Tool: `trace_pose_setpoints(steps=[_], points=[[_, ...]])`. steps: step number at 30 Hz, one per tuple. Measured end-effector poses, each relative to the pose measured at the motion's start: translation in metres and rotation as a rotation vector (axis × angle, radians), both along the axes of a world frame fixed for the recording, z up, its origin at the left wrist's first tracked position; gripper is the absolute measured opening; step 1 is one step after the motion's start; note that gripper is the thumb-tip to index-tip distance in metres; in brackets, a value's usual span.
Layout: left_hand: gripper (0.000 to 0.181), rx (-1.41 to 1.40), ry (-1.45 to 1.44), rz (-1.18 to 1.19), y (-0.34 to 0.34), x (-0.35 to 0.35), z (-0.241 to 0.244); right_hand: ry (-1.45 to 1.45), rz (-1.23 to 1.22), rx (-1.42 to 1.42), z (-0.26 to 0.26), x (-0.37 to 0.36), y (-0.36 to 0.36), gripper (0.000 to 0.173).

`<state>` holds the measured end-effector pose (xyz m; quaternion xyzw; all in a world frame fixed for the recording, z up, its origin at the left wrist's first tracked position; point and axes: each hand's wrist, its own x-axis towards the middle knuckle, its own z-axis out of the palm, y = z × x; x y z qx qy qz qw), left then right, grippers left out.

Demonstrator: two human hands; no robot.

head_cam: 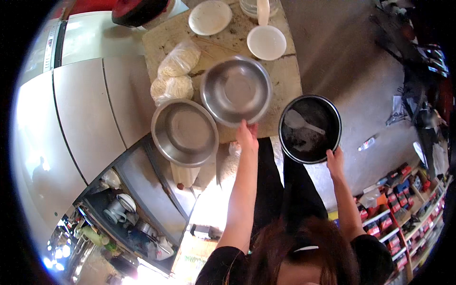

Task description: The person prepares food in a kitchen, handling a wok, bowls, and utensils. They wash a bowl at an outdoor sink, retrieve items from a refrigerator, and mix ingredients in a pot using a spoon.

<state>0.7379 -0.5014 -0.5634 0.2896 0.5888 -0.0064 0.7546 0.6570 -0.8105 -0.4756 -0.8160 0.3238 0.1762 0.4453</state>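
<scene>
With my right hand [334, 161] I grip the rim of a dark round inner pot [309, 110], held off the right front corner of the table. A pale spatula-like scoop [298, 120] lies inside it, and whitish residue marks its bottom. My left hand [247, 136] pinches the near rim of a wide stainless steel basin [238, 85], which looks bare inside. Left of that, a second, deeper steel basin [184, 131] sits at the table's front edge. Clear plastic bags of pale noodles [178, 67] lie behind it.
The worn wooden table [285, 78] also bears a white plate [210, 17], a white bowl [266, 42] and a clear water container [249, 9]. A white cabinet [82, 107] stands at left. A plastic bottle [367, 143] lies on the floor, near stocked shelves [395, 228].
</scene>
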Motion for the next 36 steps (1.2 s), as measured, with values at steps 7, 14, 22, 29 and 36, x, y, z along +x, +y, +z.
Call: trace_pose_setpoints(steps=[7,14,22,29,36], points=[[0.023,-0.032,-0.273,0.082,0.029,0.077,0.011,0.086,-0.018,0.249,-0.015,0.044,0.049,0.027],[0.023,0.875,-0.145,-0.432,-0.06,0.051,0.07,-0.093,-0.025,0.297,-0.072,0.038,0.065,0.029],[0.045,0.885,0.252,-0.504,-0.115,0.05,-0.065,0.004,-0.087,0.565,-0.055,0.04,0.098,0.037],[0.059,1.104,0.662,-0.438,-0.122,0.056,-0.108,-0.153,0.068,0.274,-0.029,0.056,0.083,0.043],[0.039,0.822,0.147,-0.483,-0.103,0.042,-0.056,-0.663,0.488,-0.118,0.011,0.111,0.097,0.032]])
